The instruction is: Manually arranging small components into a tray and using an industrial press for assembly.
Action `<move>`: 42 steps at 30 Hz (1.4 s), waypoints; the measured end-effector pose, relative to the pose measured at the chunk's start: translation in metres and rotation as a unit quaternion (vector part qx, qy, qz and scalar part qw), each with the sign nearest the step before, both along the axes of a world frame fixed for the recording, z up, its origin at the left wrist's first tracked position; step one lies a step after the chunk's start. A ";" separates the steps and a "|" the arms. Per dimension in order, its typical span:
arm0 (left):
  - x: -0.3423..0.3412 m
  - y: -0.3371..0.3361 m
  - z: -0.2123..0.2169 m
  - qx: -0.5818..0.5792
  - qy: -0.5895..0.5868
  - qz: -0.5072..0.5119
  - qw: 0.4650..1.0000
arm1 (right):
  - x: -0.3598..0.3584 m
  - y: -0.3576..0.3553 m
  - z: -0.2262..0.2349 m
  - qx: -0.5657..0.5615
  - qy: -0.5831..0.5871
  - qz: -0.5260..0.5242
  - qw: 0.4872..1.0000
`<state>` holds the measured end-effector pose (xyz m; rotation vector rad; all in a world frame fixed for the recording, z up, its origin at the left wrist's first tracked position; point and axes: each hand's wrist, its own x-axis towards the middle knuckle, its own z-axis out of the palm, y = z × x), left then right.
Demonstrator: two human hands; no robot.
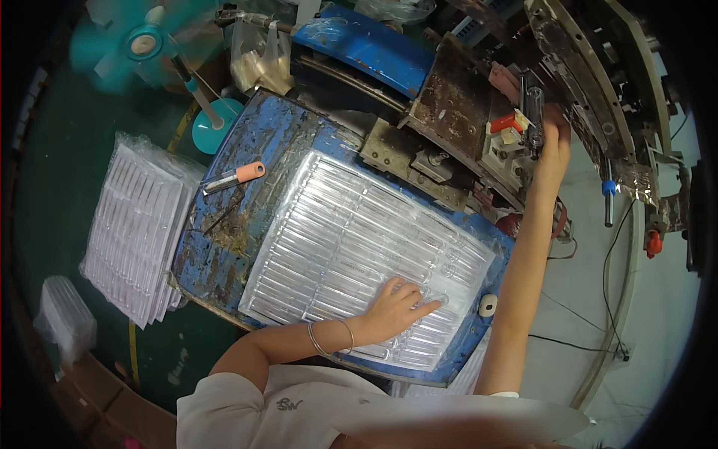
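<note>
A large clear plastic tray (351, 232) with rows of long narrow slots lies tilted across the blue, paint-worn table (247, 127). My left hand (396, 310) rests on its near right part, fingers apart and slightly bent, thumb stretched to the right. Beside those fingertips is a clear shape that I cannot tell from the tray's own moulding. My right hand (552, 146) reaches far right into the machine (460, 97), beside an upright clear tube-like part (534, 112). Its fingertips are partly hidden, so any grip cannot be made out. A red block (507, 123) sits left of the tube.
A cutter with an orange handle (250, 172) lies on the table's left part. Stacked clear trays (134, 232) stand on the left, below a turquoise fan (143, 45). Metal machine arms (591, 82) rise at the right. A small white object (488, 305) sits at the table's right edge.
</note>
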<state>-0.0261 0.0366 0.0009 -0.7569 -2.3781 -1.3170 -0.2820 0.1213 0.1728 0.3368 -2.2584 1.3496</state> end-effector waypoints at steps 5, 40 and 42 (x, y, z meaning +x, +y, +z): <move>0.000 -0.004 0.004 0.010 -0.016 -0.005 1.000 | 0.002 -0.008 0.003 -0.073 -0.026 -0.002 0.997; 0.002 -0.007 0.008 0.002 0.004 -0.003 1.000 | 0.029 0.008 0.002 -0.139 -0.063 -0.038 0.988; 0.001 -0.008 0.009 -0.008 0.005 -0.010 1.000 | 0.058 0.023 0.001 -0.058 -0.027 -0.051 0.997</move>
